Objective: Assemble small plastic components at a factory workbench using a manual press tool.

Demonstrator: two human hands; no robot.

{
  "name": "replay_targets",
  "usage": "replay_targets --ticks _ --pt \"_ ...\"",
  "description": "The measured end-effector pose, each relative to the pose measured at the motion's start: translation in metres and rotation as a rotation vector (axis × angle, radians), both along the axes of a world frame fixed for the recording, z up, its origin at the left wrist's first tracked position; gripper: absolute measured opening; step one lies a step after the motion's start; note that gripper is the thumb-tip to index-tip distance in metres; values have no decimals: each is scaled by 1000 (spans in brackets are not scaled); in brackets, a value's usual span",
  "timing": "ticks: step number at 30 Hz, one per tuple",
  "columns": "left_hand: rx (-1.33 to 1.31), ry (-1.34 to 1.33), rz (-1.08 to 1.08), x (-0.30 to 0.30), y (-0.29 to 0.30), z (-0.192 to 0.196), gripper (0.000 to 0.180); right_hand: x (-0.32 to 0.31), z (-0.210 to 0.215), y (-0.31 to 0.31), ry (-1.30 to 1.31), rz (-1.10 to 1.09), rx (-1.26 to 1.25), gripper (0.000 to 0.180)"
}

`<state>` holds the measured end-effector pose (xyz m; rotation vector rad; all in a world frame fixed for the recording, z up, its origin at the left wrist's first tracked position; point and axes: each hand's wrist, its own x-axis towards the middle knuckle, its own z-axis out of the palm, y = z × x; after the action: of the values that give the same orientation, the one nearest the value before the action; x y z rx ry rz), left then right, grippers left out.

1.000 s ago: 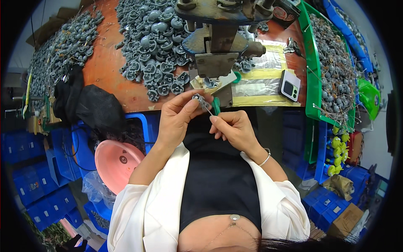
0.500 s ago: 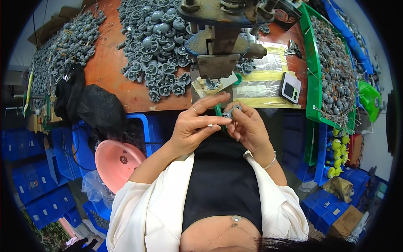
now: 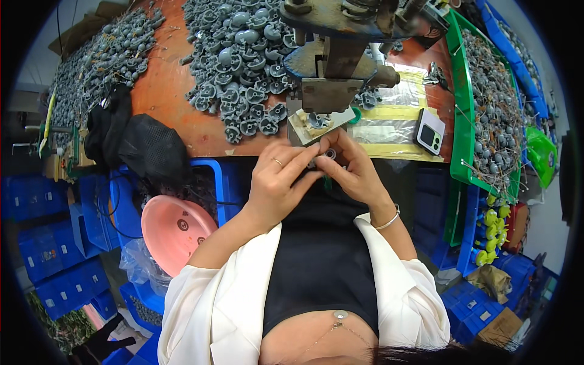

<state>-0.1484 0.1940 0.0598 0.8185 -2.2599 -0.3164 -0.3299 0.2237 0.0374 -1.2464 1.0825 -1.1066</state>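
We see the part (image 3: 330, 154) as a small grey piece with a round, ring-like end turned up toward us, darker at its centre. Fingers cover much of it, so we cannot make out its full shape. It sits between the two hands, in front of the table's (image 3: 163, 97) near edge and just below the pale block (image 3: 331, 126) under the press (image 3: 331, 94).

Our right hand (image 3: 360, 173) comes in from the lower right, wrist bent inward, with a bracelet (image 3: 389, 219) at the wrist. Its thumb and forefinger are drawn close together, pinching the part, and the thumb points up and to the left. Our left hand (image 3: 274, 181) reaches in from the lower left, its back facing up and a ring (image 3: 277, 161) on one finger. Its forefinger stretches toward the part, and the thumb lies below with a narrow gap between them. The fingertips come right up to the right hand's, but we cannot tell whether they grip anything.

Beyond the hands, a heap (image 3: 240, 79) of similar grey pieces lies on the table, left of the press.
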Motion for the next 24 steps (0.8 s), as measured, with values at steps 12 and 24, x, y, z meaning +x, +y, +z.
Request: replay_targets --ticks 12,24 --pt "460 218 186 -16 -37 -30 17 17 -18 -21 559 -414 -221 10" --pt "409 93 73 -12 -60 -33 19 -50 24 -58 316 -637 -290 14"
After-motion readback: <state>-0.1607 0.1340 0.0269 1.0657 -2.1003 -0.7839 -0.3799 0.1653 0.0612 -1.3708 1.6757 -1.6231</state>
